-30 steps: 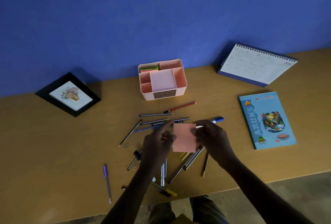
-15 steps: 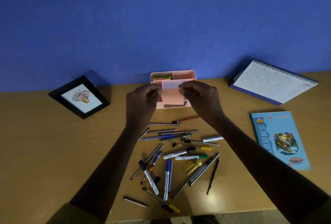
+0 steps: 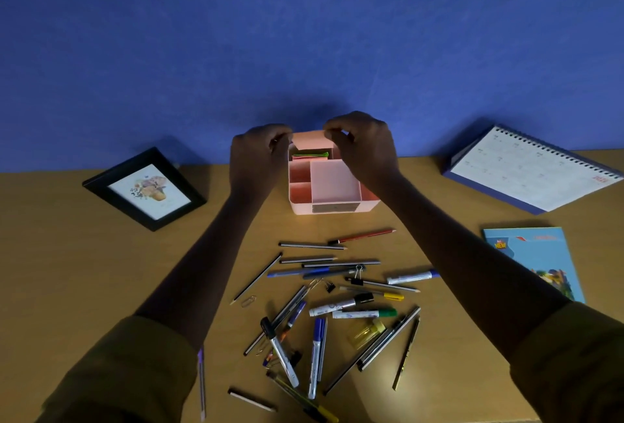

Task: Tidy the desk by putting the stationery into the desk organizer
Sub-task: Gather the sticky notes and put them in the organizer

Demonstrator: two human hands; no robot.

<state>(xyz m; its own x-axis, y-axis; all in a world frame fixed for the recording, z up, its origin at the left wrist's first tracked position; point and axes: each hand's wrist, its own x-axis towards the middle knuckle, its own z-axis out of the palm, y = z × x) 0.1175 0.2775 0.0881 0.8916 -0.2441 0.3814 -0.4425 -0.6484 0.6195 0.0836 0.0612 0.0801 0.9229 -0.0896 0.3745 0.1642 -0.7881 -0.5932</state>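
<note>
1. Blue wall (image 3: 304, 34) behind, brown desk (image 3: 101, 270) below it, all in dim light.
2. A pink pad (image 3: 309, 138) of notes hangs just above the back of the organizer (image 3: 300, 208), which stands at the middle of the desk's back edge, close to the wall.
3. The left hand (image 3: 256, 162) pinches the pad's left end and the right hand (image 3: 364, 149) pinches its right end, with the other fingers curled in.
4. Green notes (image 3: 310, 154) already lie in the back compartment right under the pad. The front compartments look bare.
5. Pens (image 3: 337, 287), markers and a few clips (image 3: 358, 274) lie scattered from the desk's middle to its front edge, between the two forearms.
6. A frame (image 3: 145, 189) lies near the back-left corner, a calendar (image 3: 533, 172) near the back-right corner, and a notebook (image 3: 537, 260) by the right edge.
7. Likely step: lowering the pad into the back compartment; most of the task is not yet done.
8. Risks, as I judge them:
   - The pad may catch on a divider or ride up on the green notes and sit crooked, as the slot looks snug.
   - Pressing down hard could bend the sheets or shove the light organizer against the wall.
   - Drawing the arms back low could sweep pens off the front edge.
</note>
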